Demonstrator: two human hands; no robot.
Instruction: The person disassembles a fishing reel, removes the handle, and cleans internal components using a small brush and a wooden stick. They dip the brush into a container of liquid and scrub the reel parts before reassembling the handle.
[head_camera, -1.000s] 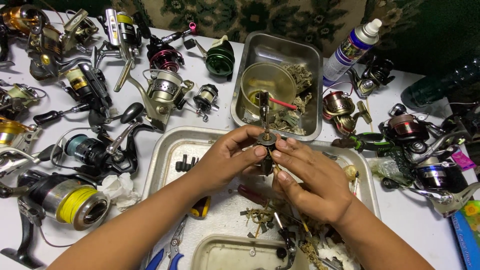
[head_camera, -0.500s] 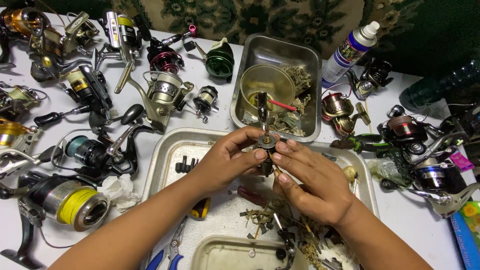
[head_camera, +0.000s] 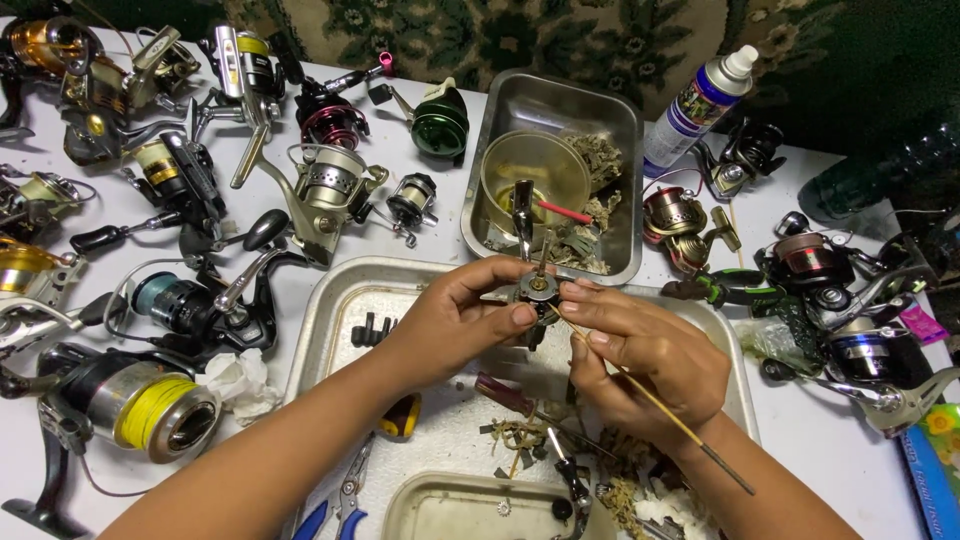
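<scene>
Over a metal tray (head_camera: 340, 300), my left hand (head_camera: 450, 320) grips a small dark fishing reel body (head_camera: 532, 290) with a shaft sticking up from it. My right hand (head_camera: 640, 350) touches the same reel part with its fingertips from the right and also holds a thin wooden stick (head_camera: 670, 410) that runs down along the wrist. Both hands meet at the reel part, above the tray's middle.
Many spinning reels (head_camera: 330, 190) lie on the white table, left and right. A second metal tray (head_camera: 600, 110) behind holds a round tin and debris. A spray can (head_camera: 695, 105) stands at the back right. Pliers (head_camera: 345, 495), a screwdriver (head_camera: 510, 395) and small parts lie near me.
The hands stay together on the reel part with only slight finger movement; nothing was picked up or put down.
</scene>
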